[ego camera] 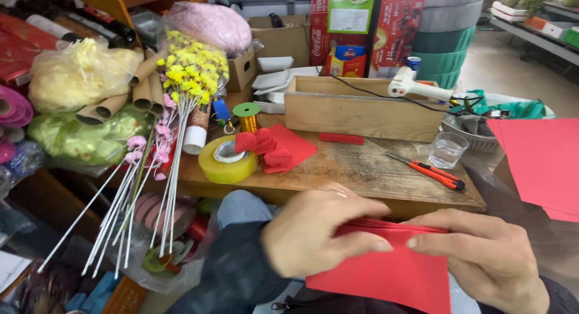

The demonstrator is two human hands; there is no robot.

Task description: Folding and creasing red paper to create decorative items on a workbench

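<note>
My left hand (313, 232) and my right hand (482, 254) both pinch a sheet of red paper (392, 275) held over my lap, below the front edge of the wooden table (368, 169). The paper's top edge is folded into narrow pleats between my fingertips. Folded red paper fans (274, 148) lie on the table beyond, next to a large roll of yellowish tape (228, 160).
An orange utility knife (429, 171), a glass of water (447, 149), a wooden box (359, 109) with a white glue gun (416, 85), and a gold ribbon spool (247, 116) are on the table. Artificial flowers on white stems (175, 145) lean at left. Red sheets (540, 163) lie at right.
</note>
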